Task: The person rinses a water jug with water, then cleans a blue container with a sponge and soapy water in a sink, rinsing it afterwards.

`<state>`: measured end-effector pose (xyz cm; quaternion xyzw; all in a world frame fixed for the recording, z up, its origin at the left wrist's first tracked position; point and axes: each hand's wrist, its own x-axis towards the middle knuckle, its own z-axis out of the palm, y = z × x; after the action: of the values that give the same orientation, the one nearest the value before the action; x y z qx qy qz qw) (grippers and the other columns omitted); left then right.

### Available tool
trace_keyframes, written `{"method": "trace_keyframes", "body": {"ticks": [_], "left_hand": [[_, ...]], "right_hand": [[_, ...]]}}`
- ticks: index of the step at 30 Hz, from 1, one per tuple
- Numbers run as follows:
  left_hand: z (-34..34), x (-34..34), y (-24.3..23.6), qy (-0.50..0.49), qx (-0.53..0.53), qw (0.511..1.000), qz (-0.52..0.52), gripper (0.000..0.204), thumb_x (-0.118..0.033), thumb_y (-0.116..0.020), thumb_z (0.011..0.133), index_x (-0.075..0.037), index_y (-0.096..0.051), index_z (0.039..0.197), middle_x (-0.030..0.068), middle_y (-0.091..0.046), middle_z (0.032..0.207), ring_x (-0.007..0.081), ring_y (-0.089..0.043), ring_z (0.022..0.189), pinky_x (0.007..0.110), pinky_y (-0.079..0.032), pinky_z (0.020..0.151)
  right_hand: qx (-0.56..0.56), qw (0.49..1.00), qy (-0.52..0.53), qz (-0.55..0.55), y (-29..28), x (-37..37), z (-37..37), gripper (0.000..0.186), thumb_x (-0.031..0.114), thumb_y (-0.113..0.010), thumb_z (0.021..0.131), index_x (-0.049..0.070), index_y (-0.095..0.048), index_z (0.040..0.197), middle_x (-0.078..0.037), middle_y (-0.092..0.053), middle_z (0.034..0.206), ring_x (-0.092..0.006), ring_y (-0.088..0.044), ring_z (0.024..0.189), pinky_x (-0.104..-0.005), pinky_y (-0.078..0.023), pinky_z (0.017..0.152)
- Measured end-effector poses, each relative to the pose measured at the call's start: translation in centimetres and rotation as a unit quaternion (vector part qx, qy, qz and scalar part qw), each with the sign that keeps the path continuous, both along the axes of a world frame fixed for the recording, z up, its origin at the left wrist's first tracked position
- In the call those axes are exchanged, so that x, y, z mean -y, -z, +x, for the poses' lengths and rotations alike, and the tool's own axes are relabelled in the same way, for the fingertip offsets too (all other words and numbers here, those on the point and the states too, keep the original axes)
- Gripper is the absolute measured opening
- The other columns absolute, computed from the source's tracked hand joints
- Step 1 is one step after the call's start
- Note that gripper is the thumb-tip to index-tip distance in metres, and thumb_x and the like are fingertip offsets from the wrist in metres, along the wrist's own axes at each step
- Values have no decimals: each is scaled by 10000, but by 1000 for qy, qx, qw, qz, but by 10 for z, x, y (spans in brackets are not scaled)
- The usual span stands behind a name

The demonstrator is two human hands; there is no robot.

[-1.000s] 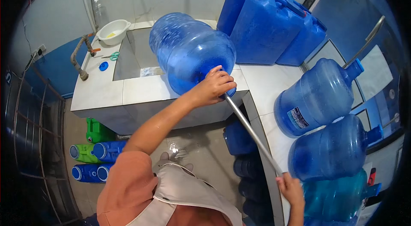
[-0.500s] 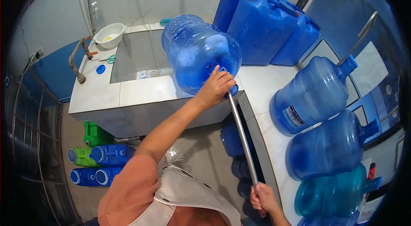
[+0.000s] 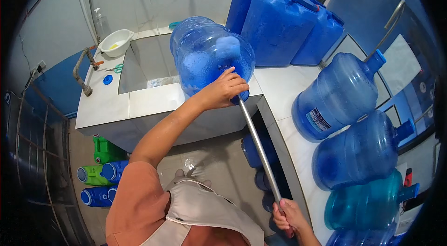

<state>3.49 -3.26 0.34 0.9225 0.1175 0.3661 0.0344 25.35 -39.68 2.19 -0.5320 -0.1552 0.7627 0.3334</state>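
Note:
A large, clear blue water jug (image 3: 198,57) lies on its side across the front rim of the tiled sink (image 3: 151,97), its neck pointing toward me. My left hand (image 3: 226,88) is wrapped over the jug's neck, with fingers reaching onto its shoulder. A long metal rod (image 3: 259,148) runs from the jug's mouth down to the lower right. Its near end, which has a reddish handle, is in the closed fist of my right hand (image 3: 289,217). The rod's far end inside the jug cannot be made out.
Blue jerrycans (image 3: 279,25) stand behind the jug. Several water jugs (image 3: 337,94) lie along the right counter. A white basin (image 3: 116,42), scissors (image 3: 118,68) and a blue cap (image 3: 108,80) sit left of the sink. Green (image 3: 107,150) and blue containers stand on the floor.
The view has shifted slightly. The jug has tilted or turned a little, its neck now further left, and my left hand stays on it. My right hand still grips the rod.

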Motion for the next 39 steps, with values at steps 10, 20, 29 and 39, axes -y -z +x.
{"method": "trace_keyframes", "body": {"ticks": [10,20,29,39], "left_hand": [[-5,-10,-17,63,-143,987,-38,603,-66,-725,566,-71,-462,1109,82,-535,1035,273,-494,1040,461,-293,1004],[-9,4,-3,120,-96,987,-38,531,-33,-708,564,-55,-494,1050,85,-533,1010,288,-482,1013,427,-371,896],[19,-3,29,33,34,997,56,469,-79,-704,564,-57,-502,986,80,-523,951,277,-492,967,409,-371,874],[31,24,15,53,29,996,72,450,-83,-702,552,-53,-480,942,61,-489,856,255,-495,879,403,-372,849]], "right_hand": [[122,987,-29,98,47,-2,6,255,304,-441,936,75,-482,831,0,-420,526,-96,-378,401,-234,-300,350],[762,512,-249,308,-4,-54,38,280,299,-525,879,34,-477,804,-172,-487,494,-339,-502,417,-399,-387,399],[69,996,-9,53,32,-53,-13,257,289,-417,945,96,-442,777,-2,-424,487,-120,-391,355,-264,-310,312],[103,986,-17,130,39,-102,-8,307,352,-416,937,82,-466,801,-23,-409,472,-105,-350,320,-238,-298,305]]}}
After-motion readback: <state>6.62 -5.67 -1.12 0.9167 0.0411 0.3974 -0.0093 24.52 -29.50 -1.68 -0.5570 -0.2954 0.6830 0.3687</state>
